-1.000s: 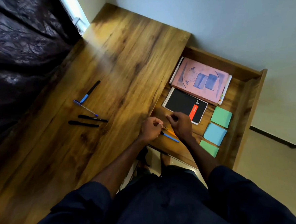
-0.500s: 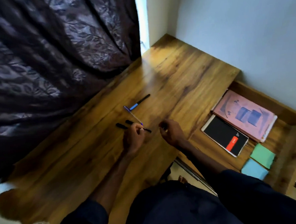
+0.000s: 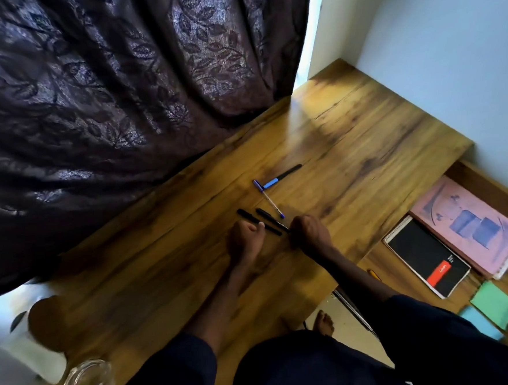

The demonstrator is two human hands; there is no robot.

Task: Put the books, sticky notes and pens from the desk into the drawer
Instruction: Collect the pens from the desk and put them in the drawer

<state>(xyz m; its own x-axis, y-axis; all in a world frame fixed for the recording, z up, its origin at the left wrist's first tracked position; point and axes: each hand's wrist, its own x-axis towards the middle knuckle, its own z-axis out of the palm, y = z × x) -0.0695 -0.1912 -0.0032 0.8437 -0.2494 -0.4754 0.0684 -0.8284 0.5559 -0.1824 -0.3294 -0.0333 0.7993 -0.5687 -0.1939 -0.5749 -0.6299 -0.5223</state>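
Four pens are lying on the desk (image 3: pixel 348 143), well apart from the open drawer (image 3: pixel 483 183) on the person's right, where a pink book (image 3: pixel 471 225), a black notebook (image 3: pixel 425 255) and sticky notes (image 3: pixel 494 303) are already sitting. Both hands are working at the nearest two. The left hand (image 3: pixel 245 241) is curling its fingers, thumb and forefinger pinching the left black pen (image 3: pixel 243 213) about midway along its barrel. The right hand (image 3: pixel 309 233) is curling over the near end of the right black pen (image 3: pixel 268 217); its fingertips are hiding underneath, so I cannot tell whether it is gripping. These two pens are lying almost parallel, their long axes running from far-left to near-right, so each is pointing roughly toward the right hand and the drawer. Just beyond them the clear pen (image 3: pixel 270 201) and the blue-banded pen (image 3: pixel 284 173) are waiting untouched, farther from both hands. Judging by this, the lift is calling for a sideways carry to the right, and the right hand is sitting nearer the drawer
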